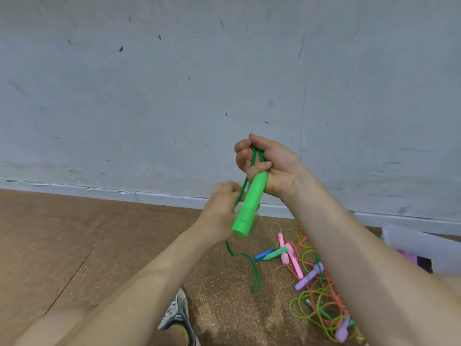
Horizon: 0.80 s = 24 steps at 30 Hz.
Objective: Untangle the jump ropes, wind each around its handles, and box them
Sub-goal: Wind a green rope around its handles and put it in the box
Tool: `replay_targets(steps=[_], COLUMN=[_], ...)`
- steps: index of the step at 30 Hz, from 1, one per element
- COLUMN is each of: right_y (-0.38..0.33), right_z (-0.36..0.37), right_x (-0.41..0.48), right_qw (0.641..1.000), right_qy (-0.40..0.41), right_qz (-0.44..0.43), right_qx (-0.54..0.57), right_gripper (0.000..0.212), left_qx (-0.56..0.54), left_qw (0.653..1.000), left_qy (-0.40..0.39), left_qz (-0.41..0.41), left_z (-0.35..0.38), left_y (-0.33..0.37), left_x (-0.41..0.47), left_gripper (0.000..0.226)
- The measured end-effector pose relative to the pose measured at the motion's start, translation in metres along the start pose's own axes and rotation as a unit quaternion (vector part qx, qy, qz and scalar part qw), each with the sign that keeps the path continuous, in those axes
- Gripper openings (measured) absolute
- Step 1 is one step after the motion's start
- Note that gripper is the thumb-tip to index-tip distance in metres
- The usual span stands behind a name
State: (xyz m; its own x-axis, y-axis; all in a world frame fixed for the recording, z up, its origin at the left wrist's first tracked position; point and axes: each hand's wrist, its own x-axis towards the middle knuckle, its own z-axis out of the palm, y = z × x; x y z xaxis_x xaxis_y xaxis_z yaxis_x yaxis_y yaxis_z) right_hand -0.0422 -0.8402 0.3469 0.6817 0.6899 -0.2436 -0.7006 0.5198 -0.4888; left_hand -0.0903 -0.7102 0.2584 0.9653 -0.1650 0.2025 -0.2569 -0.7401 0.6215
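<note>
My right hand (pixel 274 166) grips the top of a bright green jump-rope handle (pixel 249 206), which hangs tilted down to the left. Its dark green cord (pixel 254 158) loops through my right fingers. My left hand (pixel 222 208), just left of the handle, pinches the same cord, whose loose end (pixel 252 268) dangles to the floor. A tangled pile of other ropes (pixel 316 295) with pink, purple, blue and teal handles lies on the floor, lower right, partly hidden by my right forearm.
A grey wall (pixel 174 83) with a baseboard stands close ahead. The floor (pixel 74 245) is brown. A white box (pixel 424 248) sits at the right edge behind my arm. My shoe (pixel 178 313) shows at the bottom.
</note>
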Motion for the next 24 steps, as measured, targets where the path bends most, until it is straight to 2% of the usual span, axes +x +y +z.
replay_targets(steps=[2, 3, 4, 5, 6, 8, 9, 11, 12, 14, 15, 16, 17, 19, 20, 21, 22, 24], right_y=[-0.005, -0.01, -0.013, -0.012, -0.004, 0.027, 0.048, 0.09, 0.104, 0.118, 0.119, 0.117, 0.113, 0.096, 0.085, 0.074, 0.064, 0.05], right_z=[-0.005, -0.012, -0.019, -0.029, -0.039, -0.061, -0.071, -0.088, -0.095, -0.104, -0.106, -0.104, -0.101, -0.089, -0.08, -0.072, -0.065, -0.054], right_x=[0.0, 0.0, -0.002, -0.006, -0.01, -0.019, -0.024, -0.035, -0.04, -0.047, -0.048, -0.048, -0.046, -0.039, -0.034, -0.03, -0.026, -0.021], right_qw=[1.0, 0.998, 0.99, 0.971, 0.943, 0.906, 0.889, 0.843, 0.828, 0.809, 0.809, 0.821, 0.842, 0.896, 0.921, 0.944, 0.961, 0.981], right_qy=[0.018, 0.046, 0.088, 0.136, 0.164, 0.123, 0.065, -0.034, -0.026, 0.07, 0.128, 0.172, 0.196, 0.215, 0.215, 0.208, 0.196, 0.162], right_qz=[-0.019, -0.042, -0.065, -0.078, -0.076, -0.012, 0.031, 0.092, 0.102, 0.072, 0.038, 0.002, -0.032, -0.081, -0.098, -0.106, -0.1, -0.068], right_qx=[0.01, -0.022, -0.089, -0.182, -0.278, -0.405, -0.452, -0.529, -0.551, -0.579, -0.573, -0.545, -0.502, -0.38, -0.308, -0.235, -0.165, -0.077], right_gripper=[0.037, 0.039, 0.045, 0.056, 0.068, 0.077, 0.069, 0.035, 0.023, 0.028, 0.034, 0.039, 0.041, 0.04, 0.039, 0.038, 0.038, 0.038], left_qx=[0.004, -0.039, -0.117, -0.219, -0.333, -0.515, -0.563, -0.637, -0.678, -0.737, -0.745, -0.736, -0.695, -0.525, -0.451, -0.418, -0.427, -0.478], left_qw=[0.989, 0.982, 0.975, 0.96, 0.93, 0.843, 0.81, 0.739, 0.69, 0.599, 0.585, 0.603, 0.657, 0.813, 0.86, 0.872, 0.857, 0.816], left_qy=[-0.141, -0.178, -0.172, -0.131, -0.077, 0.015, 0.054, 0.134, 0.184, 0.275, 0.289, 0.27, 0.23, 0.081, -0.017, -0.111, -0.184, -0.253], left_qz=[-0.039, -0.059, -0.084, -0.112, -0.135, -0.151, -0.156, -0.174, -0.174, -0.148, -0.142, -0.149, -0.179, -0.239, -0.238, -0.23, -0.222, -0.205], left_z=[-0.008, -0.017, -0.028, -0.039, -0.049, -0.066, -0.069, -0.078, -0.084, -0.092, -0.093, -0.09, -0.082, -0.054, -0.038, -0.021, -0.004, 0.03], left_y=[0.002, 0.006, 0.012, 0.017, 0.022, 0.029, 0.028, 0.021, 0.016, 0.0, -0.007, -0.011, -0.014, -0.014, -0.009, -0.004, 0.002, 0.011], left_x=[0.002, 0.002, 0.002, 0.002, 0.004, 0.016, 0.023, 0.034, 0.037, 0.036, 0.033, 0.028, 0.022, 0.003, -0.011, -0.027, -0.043, -0.075], left_gripper=[0.039, 0.048, 0.053, 0.054, 0.052, 0.048, 0.047, 0.047, 0.046, 0.041, 0.036, 0.032, 0.034, 0.035, 0.033, 0.037, 0.046, 0.05])
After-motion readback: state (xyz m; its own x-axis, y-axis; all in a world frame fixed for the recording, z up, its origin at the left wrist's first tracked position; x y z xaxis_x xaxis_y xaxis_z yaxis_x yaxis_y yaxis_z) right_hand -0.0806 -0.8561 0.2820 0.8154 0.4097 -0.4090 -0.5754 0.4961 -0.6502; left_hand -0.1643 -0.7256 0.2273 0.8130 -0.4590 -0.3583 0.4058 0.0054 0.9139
